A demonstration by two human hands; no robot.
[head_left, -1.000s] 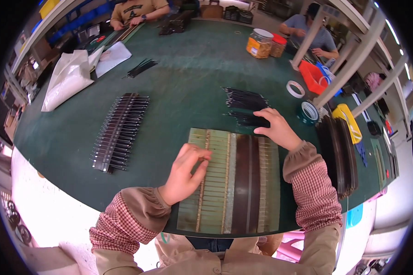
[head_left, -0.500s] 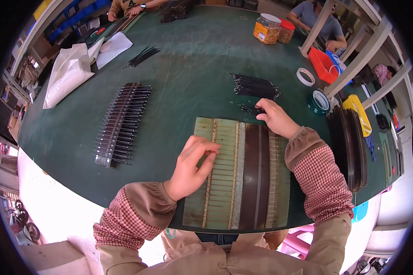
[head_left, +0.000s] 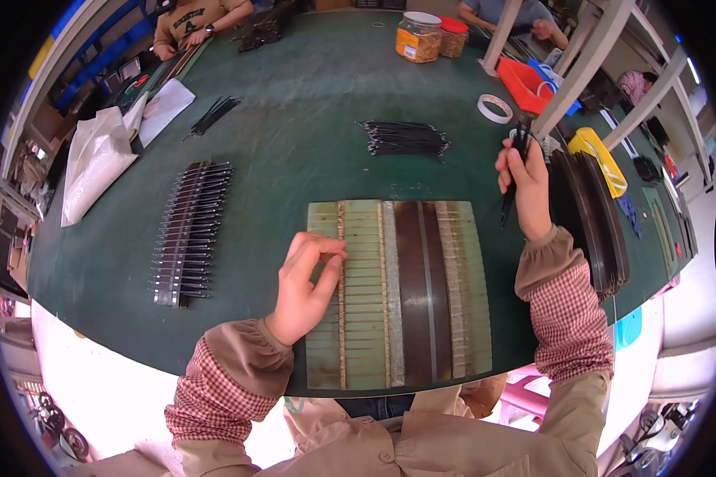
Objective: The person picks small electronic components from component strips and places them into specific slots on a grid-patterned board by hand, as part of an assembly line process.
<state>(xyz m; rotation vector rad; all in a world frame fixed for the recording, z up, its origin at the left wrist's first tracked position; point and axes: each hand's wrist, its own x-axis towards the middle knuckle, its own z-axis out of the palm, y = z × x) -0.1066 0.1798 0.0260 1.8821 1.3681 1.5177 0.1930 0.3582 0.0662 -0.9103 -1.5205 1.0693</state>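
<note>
- Biggest thing first: the green bench [head_left: 270, 179] runs under everything. I'm using the grooved green board [head_left: 363, 306] as the landmark; it's flat at the near edge, right in front of the person.
- Stack of long dark strips [head_left: 593, 219]: off to the right of the board, long way running roughly near to far.
- Dark strip [head_left: 426, 326]: lying on the board, right of its middle, long axis near to far. The board's grooves run the other way, side to side.
- Bristly strip [head_left: 187, 234]: well left of the board, thin pieces sticking out across it.
- Left hand [head_left: 306, 278]: over the board's left edge, so it's the nearer one by far. Its grip is narrow, fingers curled toward the thumb; can't tell if anything is pinched in there or if it touches the board.
- Right hand [head_left: 527, 187]: past the board's far right corner, apart from it. Its grip is closed around a bunch.
- Pile of black pieces [head_left: 406, 138]: beyond the board's far edge, lying side to side like the grooves.
- Smallest, the black bundle [head_left: 507, 205] in the right hand: the board lies nearer and leftward from it. Its long axis looks crosswise to the grooves; can't tell how steeply it tilts.
</note>
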